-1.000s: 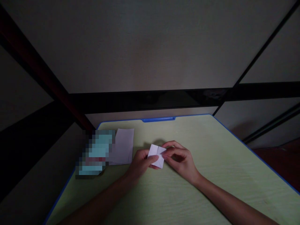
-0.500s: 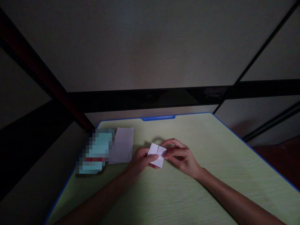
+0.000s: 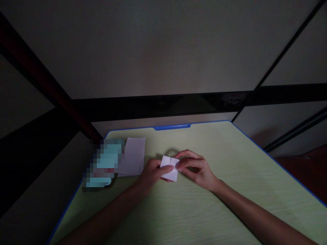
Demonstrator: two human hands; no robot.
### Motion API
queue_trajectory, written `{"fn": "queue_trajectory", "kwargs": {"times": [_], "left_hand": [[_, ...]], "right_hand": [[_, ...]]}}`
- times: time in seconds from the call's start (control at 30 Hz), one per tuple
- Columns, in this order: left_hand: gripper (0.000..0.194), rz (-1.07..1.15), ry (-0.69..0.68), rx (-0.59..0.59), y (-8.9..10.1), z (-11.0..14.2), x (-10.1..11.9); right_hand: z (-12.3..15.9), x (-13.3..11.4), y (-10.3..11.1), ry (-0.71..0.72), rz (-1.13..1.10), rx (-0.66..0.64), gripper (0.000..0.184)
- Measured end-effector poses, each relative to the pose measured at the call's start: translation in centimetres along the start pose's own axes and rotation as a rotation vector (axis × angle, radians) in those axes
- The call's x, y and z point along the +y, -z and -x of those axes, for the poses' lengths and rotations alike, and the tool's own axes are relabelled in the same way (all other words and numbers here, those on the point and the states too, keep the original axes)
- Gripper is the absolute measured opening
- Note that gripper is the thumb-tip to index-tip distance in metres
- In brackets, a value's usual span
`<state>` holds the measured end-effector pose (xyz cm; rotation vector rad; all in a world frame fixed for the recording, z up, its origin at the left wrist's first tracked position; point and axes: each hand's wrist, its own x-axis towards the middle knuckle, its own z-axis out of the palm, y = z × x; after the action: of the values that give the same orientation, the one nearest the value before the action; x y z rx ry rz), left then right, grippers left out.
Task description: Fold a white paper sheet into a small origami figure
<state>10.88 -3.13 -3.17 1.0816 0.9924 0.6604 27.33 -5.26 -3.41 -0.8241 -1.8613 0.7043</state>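
A small square of folded white paper (image 3: pixel 170 174) is held over the middle of the table, crease lines showing on its upper face. My left hand (image 3: pixel 152 173) grips it from the left, thumb flat across the front and fingers behind. At the paper's right edge, my right hand (image 3: pixel 198 168) pinches with thumb and index finger, the other fingers curled beyond it. The fingertips behind the paper are partly hidden.
White paper sheets (image 3: pixel 133 156) lie to the left of my hands. Beside them is a pixelated, phone-like object (image 3: pixel 106 161). The pale wood-grain table (image 3: pixel 230 156) has a blue edge and a blue recessed strip (image 3: pixel 172 127) at the back, against cabinet panels.
Both hands stay on the folded paper, which has turned slightly. My right fingers have shifted a little at its right edge. The whole view has moved slightly.
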Motion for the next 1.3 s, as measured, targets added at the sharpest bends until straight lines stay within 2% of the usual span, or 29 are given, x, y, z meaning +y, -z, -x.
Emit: {"fn": "queue_trajectory", "kwargs": {"times": [0.27,0.6,0.8,0.9,1.0,1.03,1.13,1.2,1.3], "left_hand": [[0.021,0.06,0.022,-0.016,0.2,-0.1,0.0],[0.018,0.107,0.03,-0.014,0.1,-0.1,0.2],[0.019,0.058,-0.017,0.035,-0.1,0.1,0.1],[0.018,0.033,-0.062,0.075,-0.3,0.3,0.1],[0.019,-0.003,-0.086,0.115,-0.5,0.5,0.2],[0.019,-0.013,-0.093,0.123,-0.5,0.5,0.2],[0.021,-0.04,-0.116,0.147,-0.6,0.6,0.1],[0.021,-0.054,-0.126,0.168,-0.6,0.6,0.1],[0.021,-0.06,-0.126,0.165,-0.6,0.6,0.1]], "right_hand": [[0.5,0.0,0.1,0.095,0.052,-0.01,0.022],[0.5,0.2,0.1,0.1,0.007,-0.048,0.023],[0.4,0.2,0.1,0.067,-0.011,-0.038,0.02],[0.1,0.2,0.0,-0.045,-0.051,0.069,0.013],[-0.3,0.0,-0.2,-0.273,-0.212,0.188,0.005],[-0.4,-0.1,-0.3,-0.352,-0.287,0.184,0.008],[-0.5,-0.2,-0.8,-0.523,-0.43,0.065,0.018],[-0.5,-0.2,-1.1,-0.564,-0.441,0.025,0.019],[-0.4,-0.1,-1.4,-0.545,-0.445,0.042,0.02]]}}
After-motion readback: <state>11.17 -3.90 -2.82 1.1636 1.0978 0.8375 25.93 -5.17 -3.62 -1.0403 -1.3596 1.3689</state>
